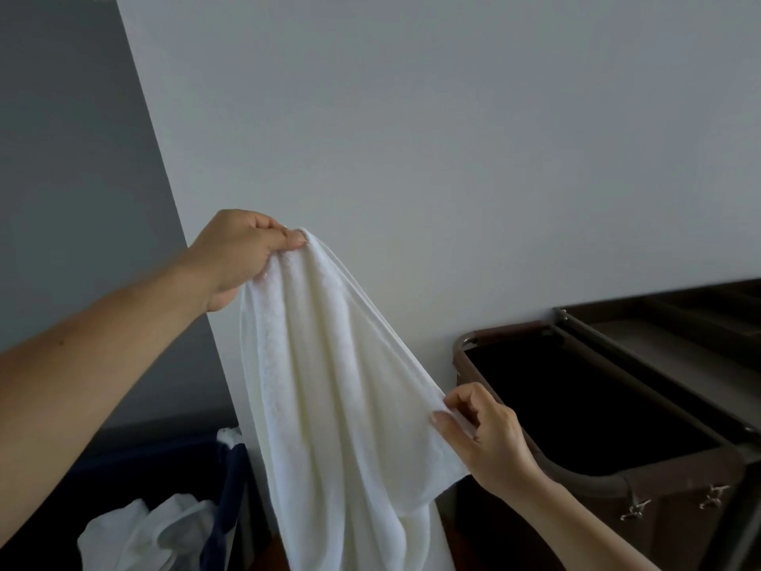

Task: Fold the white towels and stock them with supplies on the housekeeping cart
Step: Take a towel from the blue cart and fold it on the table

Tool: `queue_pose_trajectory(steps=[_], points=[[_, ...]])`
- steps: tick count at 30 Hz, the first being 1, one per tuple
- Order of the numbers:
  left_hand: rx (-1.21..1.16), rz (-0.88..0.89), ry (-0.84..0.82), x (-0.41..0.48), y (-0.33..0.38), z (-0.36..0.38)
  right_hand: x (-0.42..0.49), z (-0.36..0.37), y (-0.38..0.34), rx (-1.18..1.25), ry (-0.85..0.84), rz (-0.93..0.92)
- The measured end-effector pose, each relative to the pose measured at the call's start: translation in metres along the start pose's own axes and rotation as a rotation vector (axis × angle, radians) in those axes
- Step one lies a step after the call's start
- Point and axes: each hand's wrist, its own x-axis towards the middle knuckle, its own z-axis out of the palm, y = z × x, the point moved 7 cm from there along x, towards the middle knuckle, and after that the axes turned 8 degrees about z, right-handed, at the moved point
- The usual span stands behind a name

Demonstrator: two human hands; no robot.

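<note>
White terry towel [329, 385] hangs mid-frame before a pale grey wall [432, 117]. The left hand [243, 257], centre left, pinches its top corner between thumb and fingers. The right hand [486, 438], lower right, pinches the towel's side edge. A brown housekeeping cart [679, 480] with a dark open bag stands at the right. Crumpled white linen [136, 533] lies in a dark blue bin [234, 476] at the lower left.
</note>
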Motion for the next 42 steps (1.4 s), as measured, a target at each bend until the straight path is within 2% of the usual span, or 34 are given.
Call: queue_pose_trajectory(steps=[6, 10, 16, 23, 26, 32, 34, 39, 42], points=[[0.026, -0.017, 0.034, 0.009, -0.006, -0.006, -0.007, 0.001, 0.034, -0.030, -0.103, 0.161], [0.077, -0.039, 0.037, 0.009, -0.016, -0.010, -0.008, -0.016, 0.057, 0.007, -0.074, 0.278], [0.140, -0.060, 0.051, 0.009, -0.031, -0.020, -0.003, -0.038, 0.057, 0.009, 0.007, 0.298], [0.198, -0.062, 0.087, 0.017, -0.047, -0.030, 0.005, -0.052, 0.052, -0.012, 0.009, 0.336], [0.237, -0.071, 0.084, 0.019, -0.058, -0.032, 0.009, -0.064, 0.045, 0.159, 0.047, 0.310], [0.291, -0.134, 0.062, 0.015, -0.088, -0.034, 0.016, -0.070, 0.021, 0.758, -0.102, 0.344], [0.330, -0.158, 0.040, 0.010, -0.101, -0.030, 0.022, -0.076, 0.010, 0.889, -0.116, 0.351], [0.381, -0.248, 0.026, -0.005, -0.129, -0.022, 0.037, -0.065, -0.015, 1.095, -0.166, 0.460], [0.296, -0.281, -0.004, -0.018, -0.138, -0.013, 0.044, -0.051, -0.018, 1.097, -0.074, 0.556]])
